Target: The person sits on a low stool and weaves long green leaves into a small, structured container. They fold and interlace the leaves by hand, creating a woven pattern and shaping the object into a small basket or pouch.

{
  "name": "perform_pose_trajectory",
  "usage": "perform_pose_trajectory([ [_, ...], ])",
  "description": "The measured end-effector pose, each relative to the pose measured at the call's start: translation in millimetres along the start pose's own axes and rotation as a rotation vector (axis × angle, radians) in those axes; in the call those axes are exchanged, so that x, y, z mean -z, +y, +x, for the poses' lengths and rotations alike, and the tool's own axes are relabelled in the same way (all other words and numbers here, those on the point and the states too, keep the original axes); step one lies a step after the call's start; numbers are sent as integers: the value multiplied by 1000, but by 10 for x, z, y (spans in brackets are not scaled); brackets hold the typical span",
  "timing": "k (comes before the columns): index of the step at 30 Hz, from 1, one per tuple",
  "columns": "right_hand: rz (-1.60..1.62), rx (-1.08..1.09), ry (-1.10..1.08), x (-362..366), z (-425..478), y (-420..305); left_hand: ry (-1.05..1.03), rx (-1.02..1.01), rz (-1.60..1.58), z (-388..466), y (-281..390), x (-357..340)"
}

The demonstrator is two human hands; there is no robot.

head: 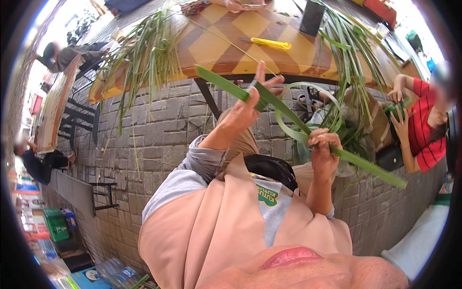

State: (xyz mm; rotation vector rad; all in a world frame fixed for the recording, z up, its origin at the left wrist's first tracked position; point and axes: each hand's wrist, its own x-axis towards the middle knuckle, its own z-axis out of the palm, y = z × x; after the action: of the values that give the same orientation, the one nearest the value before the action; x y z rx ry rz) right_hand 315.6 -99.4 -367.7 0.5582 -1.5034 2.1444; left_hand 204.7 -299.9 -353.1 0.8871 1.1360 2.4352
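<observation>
A long green palm-leaf strip [283,106] runs slantwise between my two hands, in front of my body and short of the table. My left hand [240,112] has the strip wrapped around it, with the thumb against the leaf and other fingers spread. One end sticks out to the upper left. My right hand [323,155] pinches the strip, whose other end extends to the lower right. A paler leaf loop [334,95] curves up from beside my right fingers. Part of the leaf is hidden behind my left hand.
On the checkered wooden table [223,45] lie a yellow snap-off utility knife [270,43], a black block-shaped object [311,18] and leaf bundles [151,50] hanging over the edge. At right, a person in red [433,144] handles green leaves [399,110]. A bench [72,191] stands left.
</observation>
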Motion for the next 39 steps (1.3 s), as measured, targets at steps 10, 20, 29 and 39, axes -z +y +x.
perform_pose_trajectory([
  [10,-121,-130,186,257,-48,-71,132,-271,-616,161,405,482],
  [20,-616,-35,445,1101,-223,-468,89,-370,-512,230,962,778],
  [29,-1471,-697,556,1742,-640,-854,234,-418,-67,197,1100,885],
  [39,-355,-399,13,497,-77,-225,94,-118,264,155,414,168],
])
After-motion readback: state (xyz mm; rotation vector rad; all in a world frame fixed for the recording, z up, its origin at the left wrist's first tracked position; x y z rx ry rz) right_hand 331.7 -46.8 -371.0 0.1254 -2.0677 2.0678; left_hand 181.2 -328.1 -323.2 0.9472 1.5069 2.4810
